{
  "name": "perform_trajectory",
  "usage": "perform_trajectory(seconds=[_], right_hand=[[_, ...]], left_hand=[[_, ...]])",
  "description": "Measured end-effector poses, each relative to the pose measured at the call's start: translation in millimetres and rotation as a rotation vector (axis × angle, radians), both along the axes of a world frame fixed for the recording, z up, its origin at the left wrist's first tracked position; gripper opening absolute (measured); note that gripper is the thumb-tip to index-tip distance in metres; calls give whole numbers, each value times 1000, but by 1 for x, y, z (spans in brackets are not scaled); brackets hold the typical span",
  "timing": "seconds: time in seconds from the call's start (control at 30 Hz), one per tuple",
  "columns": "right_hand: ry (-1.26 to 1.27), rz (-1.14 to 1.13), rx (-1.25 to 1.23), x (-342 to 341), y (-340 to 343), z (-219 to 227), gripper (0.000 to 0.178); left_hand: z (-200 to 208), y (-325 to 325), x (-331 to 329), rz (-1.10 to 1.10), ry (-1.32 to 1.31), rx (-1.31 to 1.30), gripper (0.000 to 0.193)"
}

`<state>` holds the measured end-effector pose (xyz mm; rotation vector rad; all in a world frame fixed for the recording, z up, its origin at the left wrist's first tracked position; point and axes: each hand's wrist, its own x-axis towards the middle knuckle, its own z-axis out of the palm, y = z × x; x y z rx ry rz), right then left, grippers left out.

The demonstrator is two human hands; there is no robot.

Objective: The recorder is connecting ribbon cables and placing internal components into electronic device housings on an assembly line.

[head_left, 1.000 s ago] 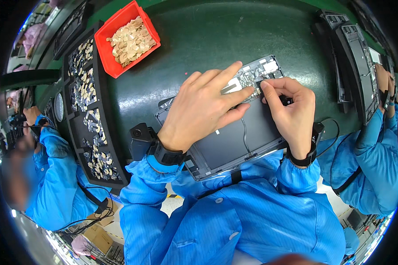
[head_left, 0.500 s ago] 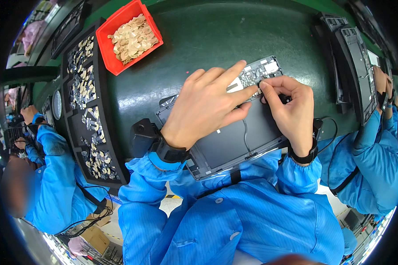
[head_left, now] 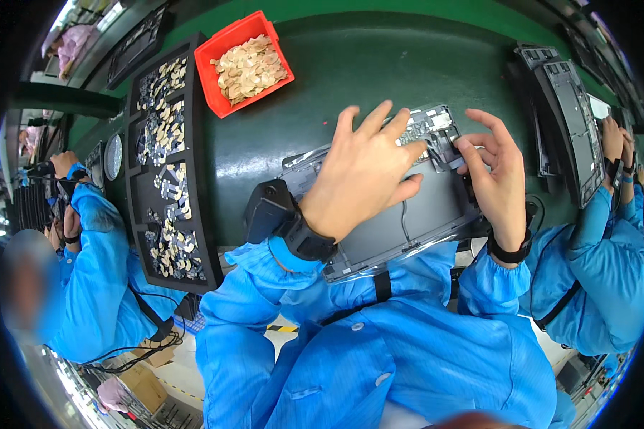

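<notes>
An opened tablet-like device lies tilted on the green table edge in front of me, its dark grey inner panel and a thin cable showing. At its far end runs a circuit board with silvery parts. My left hand lies over the device with fingers spread, its fingertips by the board; the hand hides the device's left middle. My right hand is at the device's right edge, index finger lifted away from the thumb. A small dark strip lies near the right thumb; whether they touch is unclear.
A red bin of pale flat pieces stands at the far left. Beside it, a black compartment tray holds many small parts. More device casings are stacked at right. Co-workers in blue sit on both sides.
My right hand has drawn back to the right from the board, its index finger and thumb parting from their pinch. My left hand remains spread over the device. The whole view has shifted slightly.
</notes>
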<state>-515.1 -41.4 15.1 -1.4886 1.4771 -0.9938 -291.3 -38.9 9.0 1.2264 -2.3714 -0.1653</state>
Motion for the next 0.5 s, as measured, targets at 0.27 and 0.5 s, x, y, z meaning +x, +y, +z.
perform_trajectory(seconds=[0.27, 0.5], right_hand=[[-249, 28, 24, -27, 6, -6, 32], [-175, -99, -9, -61, 17, -3, 32]], left_hand=[[-12, -10, -35, -220, 301, 213, 18], [-3, -14, -42, -228, 181, 124, 16]])
